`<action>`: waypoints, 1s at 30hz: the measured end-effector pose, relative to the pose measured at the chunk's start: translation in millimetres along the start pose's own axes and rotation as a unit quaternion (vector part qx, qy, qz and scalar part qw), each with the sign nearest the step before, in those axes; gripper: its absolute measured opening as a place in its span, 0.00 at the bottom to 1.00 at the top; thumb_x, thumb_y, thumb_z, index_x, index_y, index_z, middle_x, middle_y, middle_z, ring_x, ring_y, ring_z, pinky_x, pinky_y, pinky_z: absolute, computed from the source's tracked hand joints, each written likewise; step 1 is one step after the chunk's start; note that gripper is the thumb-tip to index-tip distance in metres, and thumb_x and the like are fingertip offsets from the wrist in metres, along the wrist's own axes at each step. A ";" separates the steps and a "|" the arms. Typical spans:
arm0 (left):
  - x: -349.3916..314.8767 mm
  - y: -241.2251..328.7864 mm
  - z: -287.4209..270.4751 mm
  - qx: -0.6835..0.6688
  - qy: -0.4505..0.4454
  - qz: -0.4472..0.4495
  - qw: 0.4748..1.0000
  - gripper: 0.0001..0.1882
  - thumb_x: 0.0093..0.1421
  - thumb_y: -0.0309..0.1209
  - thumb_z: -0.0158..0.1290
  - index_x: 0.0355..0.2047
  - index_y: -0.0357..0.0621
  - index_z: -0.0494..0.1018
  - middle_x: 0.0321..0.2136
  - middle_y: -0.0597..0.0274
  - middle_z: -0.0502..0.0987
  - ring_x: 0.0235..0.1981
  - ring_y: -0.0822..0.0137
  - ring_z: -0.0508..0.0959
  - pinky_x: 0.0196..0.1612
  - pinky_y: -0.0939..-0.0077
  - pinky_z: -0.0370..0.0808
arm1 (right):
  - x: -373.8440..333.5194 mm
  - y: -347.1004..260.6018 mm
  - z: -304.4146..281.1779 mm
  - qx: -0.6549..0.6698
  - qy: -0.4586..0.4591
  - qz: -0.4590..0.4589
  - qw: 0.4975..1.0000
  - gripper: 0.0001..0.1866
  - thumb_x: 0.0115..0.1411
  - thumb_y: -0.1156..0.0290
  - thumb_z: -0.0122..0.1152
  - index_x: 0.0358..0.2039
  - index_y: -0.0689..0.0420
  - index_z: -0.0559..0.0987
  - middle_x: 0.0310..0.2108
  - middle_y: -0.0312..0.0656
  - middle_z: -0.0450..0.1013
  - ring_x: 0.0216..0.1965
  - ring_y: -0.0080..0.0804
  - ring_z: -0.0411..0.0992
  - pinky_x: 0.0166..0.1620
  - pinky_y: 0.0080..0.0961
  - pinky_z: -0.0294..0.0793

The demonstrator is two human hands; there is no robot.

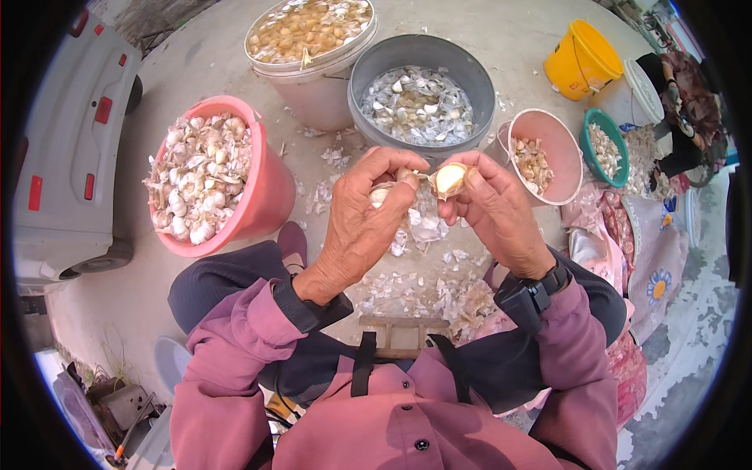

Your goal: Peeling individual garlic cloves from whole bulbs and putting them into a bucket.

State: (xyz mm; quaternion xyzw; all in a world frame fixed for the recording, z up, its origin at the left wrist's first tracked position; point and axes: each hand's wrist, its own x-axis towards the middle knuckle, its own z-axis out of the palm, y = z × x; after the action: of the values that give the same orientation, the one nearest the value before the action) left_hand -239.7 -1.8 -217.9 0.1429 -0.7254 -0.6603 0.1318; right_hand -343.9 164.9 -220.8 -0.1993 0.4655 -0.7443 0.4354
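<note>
Garlic piece (451,182) with a pale, bare face and a ragged edge of papery skin is pinched between the thumb and fingers of the right hand (499,205), on the near side of the grey tub (423,52). The left hand (362,213) is level with it, also nearer than the tub, thumb and forefinger closed on a small brownish bit; another pale piece shows among its curled fingers, its hold partly hidden. Skins and a few cloves fill the tub's bottom, and more loose skins (392,301) litter the ground in front of it. Left of the tub and nearer, a large pink bucket (270,192) brims with garlic bulbs (205,180); just beside the tub, behind and to its left, a pale bucket (309,98) holds cloves in liquid. A small pink pail (562,153) with garlic is right of the tub, a green basin (622,174) of cloves farther right, and a yellow bucket (573,66) right and behind. Another person (693,86) is far to the tub's right.
</note>
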 end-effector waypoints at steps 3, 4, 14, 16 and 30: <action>11.9 1.0 4.0 -0.045 -0.025 0.006 0.999 0.08 0.62 0.29 0.52 0.39 0.38 0.74 0.30 0.66 0.74 0.32 0.78 0.72 0.36 0.80 0.70 | 8.0 -5.6 -8.3 -0.102 0.021 -0.040 0.994 0.18 0.69 0.61 0.53 0.49 0.62 0.72 0.42 0.40 0.74 0.39 0.24 0.74 0.44 0.23 0.75; 13.2 3.6 5.5 -0.067 -0.042 0.028 0.996 0.09 0.63 0.30 0.52 0.40 0.38 0.74 0.29 0.67 0.75 0.32 0.79 0.72 0.35 0.81 0.69 | 8.5 -8.8 -9.5 -0.117 0.021 -0.040 0.992 0.18 0.68 0.61 0.55 0.49 0.62 0.73 0.42 0.40 0.74 0.39 0.24 0.74 0.45 0.23 0.75; 6.8 -5.2 10.1 -0.007 -0.041 0.043 0.998 0.12 0.58 0.27 0.61 0.40 0.42 0.72 0.26 0.73 0.73 0.27 0.84 0.70 0.27 0.88 0.65 | 0.6 4.7 1.8 -0.167 0.060 -0.066 0.982 0.12 0.66 0.68 0.58 0.45 0.62 0.74 0.44 0.39 0.73 0.44 0.24 0.73 0.47 0.23 0.77; 5.6 -5.6 11.6 0.063 -0.036 0.091 0.993 0.12 0.56 0.25 0.61 0.39 0.41 0.72 0.27 0.71 0.73 0.27 0.82 0.70 0.27 0.84 0.66 | -1.0 8.8 3.0 -0.139 0.080 -0.076 0.984 0.11 0.66 0.67 0.58 0.43 0.61 0.74 0.43 0.37 0.73 0.43 0.22 0.73 0.45 0.22 0.76; 3.1 -7.9 12.7 0.064 -0.001 0.148 0.987 0.11 0.55 0.24 0.59 0.39 0.41 0.72 0.32 0.58 0.74 0.31 0.63 0.76 0.33 0.71 0.72 | -4.4 2.9 12.3 0.090 0.055 0.000 0.994 0.14 0.68 0.65 0.52 0.50 0.59 0.74 0.46 0.37 0.73 0.47 0.23 0.70 0.49 0.28 0.72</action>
State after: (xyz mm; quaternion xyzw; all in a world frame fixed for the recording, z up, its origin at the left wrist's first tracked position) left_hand -247.1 8.0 -226.9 0.0417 -0.7794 -0.5859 0.2179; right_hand -331.5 161.6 -216.8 -0.1177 0.4197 -0.7933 0.4250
